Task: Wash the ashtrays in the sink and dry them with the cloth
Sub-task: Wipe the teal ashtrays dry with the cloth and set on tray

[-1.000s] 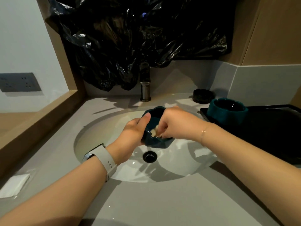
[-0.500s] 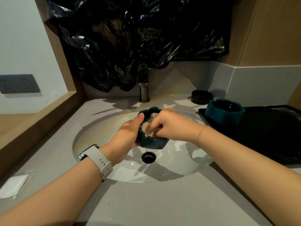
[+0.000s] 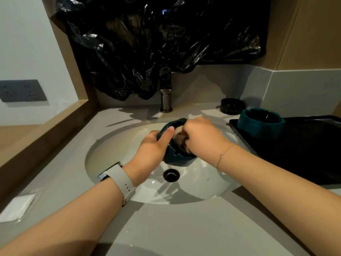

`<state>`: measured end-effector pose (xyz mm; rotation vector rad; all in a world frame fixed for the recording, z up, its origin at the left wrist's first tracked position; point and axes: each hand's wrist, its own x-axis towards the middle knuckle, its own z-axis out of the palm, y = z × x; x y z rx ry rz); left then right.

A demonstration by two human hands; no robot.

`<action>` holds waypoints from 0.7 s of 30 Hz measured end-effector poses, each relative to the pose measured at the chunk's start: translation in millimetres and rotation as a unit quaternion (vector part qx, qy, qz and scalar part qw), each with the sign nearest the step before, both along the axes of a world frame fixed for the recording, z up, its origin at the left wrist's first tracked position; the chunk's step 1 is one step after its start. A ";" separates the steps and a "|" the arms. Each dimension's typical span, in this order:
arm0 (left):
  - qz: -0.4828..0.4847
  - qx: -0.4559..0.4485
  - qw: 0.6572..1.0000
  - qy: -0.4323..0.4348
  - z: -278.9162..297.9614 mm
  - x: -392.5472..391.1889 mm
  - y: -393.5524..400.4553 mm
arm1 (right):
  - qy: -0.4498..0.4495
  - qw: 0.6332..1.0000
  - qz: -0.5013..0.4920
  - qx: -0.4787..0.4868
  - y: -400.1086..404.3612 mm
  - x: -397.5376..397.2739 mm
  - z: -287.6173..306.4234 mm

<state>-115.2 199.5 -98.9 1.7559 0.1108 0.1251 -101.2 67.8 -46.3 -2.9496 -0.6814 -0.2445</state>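
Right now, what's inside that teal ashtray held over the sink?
A pale cloth, pressed in by the right hand. The left hand grips the teal ashtray. Its bottom is hidden.

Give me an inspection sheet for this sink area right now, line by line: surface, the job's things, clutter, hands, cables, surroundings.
Surface: grey countertop with a white sink; its drain is open.
Job's things: teal ashtray held over the sink, cloth pressed inside it; second teal ashtray on the black tray; black ashtray on the counter behind.
Clutter: white packet at the counter's left edge.
Hands: left hand grips the held ashtray; right hand holds the cloth.
Cables: nothing seen.
Surroundings: faucet, black plastic sheeting, wall socket.
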 end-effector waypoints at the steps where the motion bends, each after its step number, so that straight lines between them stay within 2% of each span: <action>1: 0.000 0.011 1.000 -0.012 -2.0 -0.1 0.1 | 0.018 1.000 0.000 0.000 -0.4 0.4 -1.1; 4: 0.002 0.022 1.000 -0.010 -2.5 -0.9 -0.2 | 0.127 0.991 0.022 0.042 -3.5 0.7 -2.1; 7: 0.011 0.027 0.999 0.022 -0.6 -0.7 -0.2 | 0.245 0.955 0.021 0.165 -4.8 3.3 -5.2; 10: 0.015 0.003 0.999 0.036 1.2 0.5 0.4 | 0.318 0.870 -0.024 0.376 -1.4 4.6 -10.8; 13: -0.008 -0.011 0.999 0.036 1.8 0.9 -1.0 | 0.366 0.749 -0.057 0.550 5.4 0.7 -16.8; 14: -0.009 -0.010 0.999 0.039 2.1 0.4 0.1 | 0.362 0.740 -0.059 0.564 6.3 0.2 -18.9; 15: -0.006 -0.009 0.999 0.045 2.5 0.3 2.2 | 0.340 0.772 -0.048 0.535 4.8 1.5 -21.4; 17: 0.008 -0.014 0.998 0.066 4.8 0.2 7.8 | 0.283 0.872 0.010 0.399 -0.9 2.8 -20.6; 18: 0.014 -0.017 0.997 0.074 6.2 -0.3 9.5 | 0.265 0.906 0.043 0.326 -4.0 2.1 -17.3; 21: 0.011 -0.003 0.997 0.082 7.2 -1.6 6.3 | 0.234 0.952 0.093 0.174 -10.6 2.3 -8.8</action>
